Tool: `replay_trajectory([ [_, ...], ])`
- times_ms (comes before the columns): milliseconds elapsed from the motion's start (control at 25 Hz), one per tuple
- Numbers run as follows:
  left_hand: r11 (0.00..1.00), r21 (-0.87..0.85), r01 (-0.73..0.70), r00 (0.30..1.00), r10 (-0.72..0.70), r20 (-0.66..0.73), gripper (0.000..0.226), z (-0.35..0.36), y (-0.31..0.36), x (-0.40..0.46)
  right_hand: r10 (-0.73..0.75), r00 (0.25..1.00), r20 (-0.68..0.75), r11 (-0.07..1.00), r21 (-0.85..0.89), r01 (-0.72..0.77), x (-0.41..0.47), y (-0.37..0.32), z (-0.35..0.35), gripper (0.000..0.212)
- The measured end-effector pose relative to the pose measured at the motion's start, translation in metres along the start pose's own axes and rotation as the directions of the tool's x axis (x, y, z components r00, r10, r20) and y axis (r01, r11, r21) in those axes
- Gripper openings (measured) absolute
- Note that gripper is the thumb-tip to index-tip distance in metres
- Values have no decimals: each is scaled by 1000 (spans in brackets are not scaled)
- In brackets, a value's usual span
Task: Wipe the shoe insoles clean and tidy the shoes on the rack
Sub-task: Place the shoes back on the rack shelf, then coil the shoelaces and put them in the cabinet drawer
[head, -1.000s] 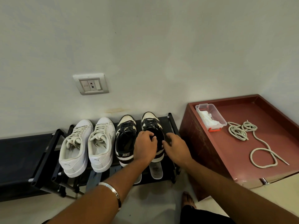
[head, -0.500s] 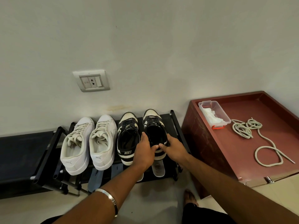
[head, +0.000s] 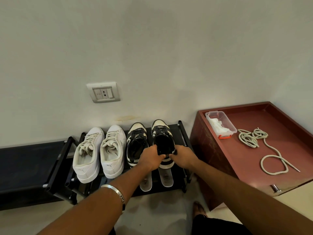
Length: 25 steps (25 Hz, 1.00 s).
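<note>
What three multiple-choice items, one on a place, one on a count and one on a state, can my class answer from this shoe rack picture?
1. Where does the clear plastic box stand?
A. On the red cabinet
B. On the rack
C. On the floor

2. How many shoes stand on the rack's top shelf?
A. Two
B. Four
C. Six

3. What are the hands doing?
A. Hanging idle
B. Both gripping the rightmost black-and-white shoe
C. Lifting the rope

Answers: 1 A, the box sits in the cabinet's back left corner. 2 B, two white shoes and two black-and-white ones. 3 B, the left hand and right hand clasp its heel end.
</note>
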<state>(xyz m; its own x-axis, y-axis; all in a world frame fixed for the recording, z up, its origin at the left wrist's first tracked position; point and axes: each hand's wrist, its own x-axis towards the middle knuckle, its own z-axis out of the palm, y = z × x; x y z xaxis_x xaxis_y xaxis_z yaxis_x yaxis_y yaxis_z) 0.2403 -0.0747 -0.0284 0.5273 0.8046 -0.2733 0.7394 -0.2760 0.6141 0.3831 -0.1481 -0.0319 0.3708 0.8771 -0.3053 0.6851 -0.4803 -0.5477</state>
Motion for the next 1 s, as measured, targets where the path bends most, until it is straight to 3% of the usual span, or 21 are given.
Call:
replay_trajectory([
  [240,992,75,-97,994,101,-41,52,-32,21,-25,-95,995,23,954,-284,98,-35,-21,-30,34],
  [440,972,132,-196,978,203,-40,53,-50,45,-40,-139,990,-13,907,-404,122,-70,-26,-63,41],
  [760,930,179,-320,946,325,3,63,-27,110,-51,-48,990,-130,885,-466,-18,-119,17,-112,49],
  [1000,881,182,-436,900,428,86,62,22,166,-48,69,966,-250,896,-411,-170,-140,79,-136,52],
])
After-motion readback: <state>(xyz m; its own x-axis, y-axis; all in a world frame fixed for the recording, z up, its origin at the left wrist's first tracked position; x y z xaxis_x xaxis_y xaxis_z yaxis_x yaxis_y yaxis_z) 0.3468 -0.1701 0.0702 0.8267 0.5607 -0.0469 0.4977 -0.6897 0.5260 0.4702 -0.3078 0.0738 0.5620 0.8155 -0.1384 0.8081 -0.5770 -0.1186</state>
